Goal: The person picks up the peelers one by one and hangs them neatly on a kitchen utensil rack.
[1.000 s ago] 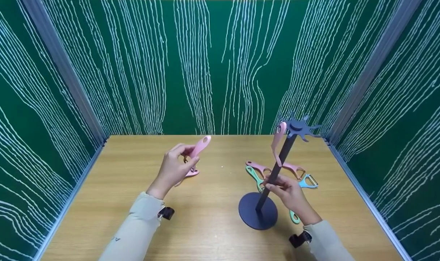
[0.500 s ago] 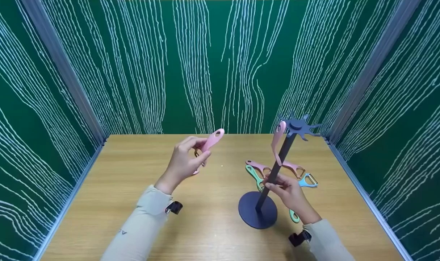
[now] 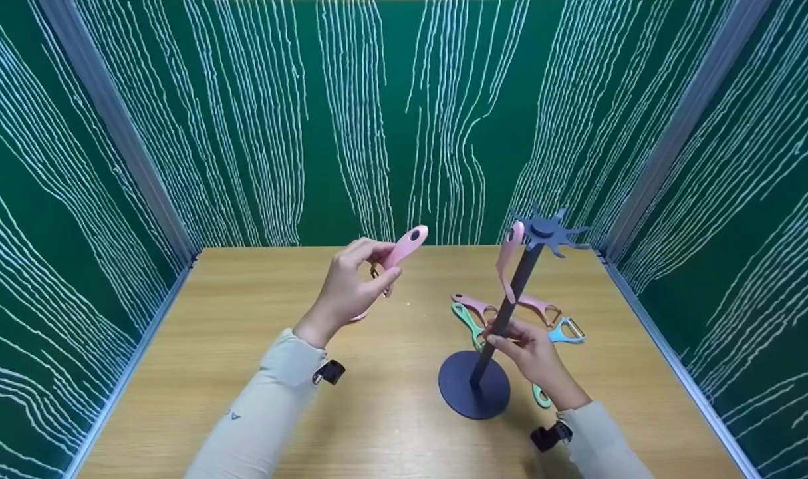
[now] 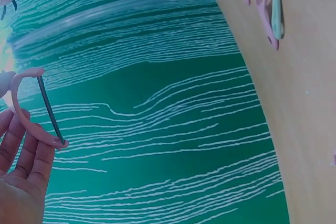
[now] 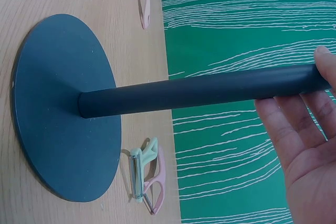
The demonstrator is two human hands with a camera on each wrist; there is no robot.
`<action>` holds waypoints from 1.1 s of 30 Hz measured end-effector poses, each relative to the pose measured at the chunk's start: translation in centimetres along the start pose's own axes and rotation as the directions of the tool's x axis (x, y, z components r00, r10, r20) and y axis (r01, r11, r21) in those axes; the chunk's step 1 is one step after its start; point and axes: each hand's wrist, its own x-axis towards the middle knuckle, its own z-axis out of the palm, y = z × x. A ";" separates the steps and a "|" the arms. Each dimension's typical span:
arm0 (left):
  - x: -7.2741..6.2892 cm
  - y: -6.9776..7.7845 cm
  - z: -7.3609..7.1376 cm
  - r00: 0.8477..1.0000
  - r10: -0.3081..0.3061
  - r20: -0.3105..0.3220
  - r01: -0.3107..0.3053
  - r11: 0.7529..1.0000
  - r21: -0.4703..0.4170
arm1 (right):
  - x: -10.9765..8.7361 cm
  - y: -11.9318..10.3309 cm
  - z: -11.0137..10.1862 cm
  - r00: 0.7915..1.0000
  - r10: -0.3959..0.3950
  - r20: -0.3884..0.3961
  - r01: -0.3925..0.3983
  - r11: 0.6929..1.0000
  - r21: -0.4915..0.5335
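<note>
My left hand (image 3: pixel 347 286) pinches a pink peeler (image 3: pixel 407 247) above the table, its holed handle end pointing up and right. In the left wrist view that peeler's blade (image 4: pixel 50 109) spans its curved head near the fingertips. My right hand (image 3: pixel 530 356) grips the pole of a dark stand (image 5: pixel 194 93) partway up, thumb on one side and fingers on the other. The stand rises from a round base (image 3: pixel 473 386) to a ring of curved hooks (image 3: pixel 551 233). From a left-hand hook hangs another pink peeler (image 3: pixel 509 256), blade end down.
Behind the stand lie a pink peeler (image 3: pixel 467 303), a green peeler (image 3: pixel 467 324), another pink peeler (image 3: pixel 540 307) and a blue peeler (image 3: pixel 566 332). A green handle (image 3: pixel 541 397) shows beside my right wrist. Part of a pink thing (image 3: pixel 359 317) lies below my left hand. Green walls surround the table (image 3: pixel 244 306).
My left hand has carried the pink peeler up and right, closer to the stand. My right hand and the stand have stayed in place.
</note>
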 end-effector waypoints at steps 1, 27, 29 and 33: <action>0.1 0.2 0.1 1.000 0.003 0.001 -0.003 1.000 -0.004 | 0.0 0.0 0.0 1.000 0.002 0.000 -0.002 1.000 -0.002; 3.9 3.8 2.8 0.994 0.096 0.058 -0.092 0.993 -0.072 | 0.0 -0.6 -0.2 0.997 0.079 0.004 -0.079 0.996 -0.041; 4.1 4.0 3.0 0.993 0.103 0.057 -0.098 0.992 -0.074 | 0.0 -0.6 -0.2 0.997 0.078 0.005 -0.078 0.996 -0.041; 4.5 4.4 3.6 0.991 0.122 0.059 -0.117 0.990 -0.083 | -0.1 -0.5 -0.1 0.998 0.070 -0.005 -0.070 0.997 -0.039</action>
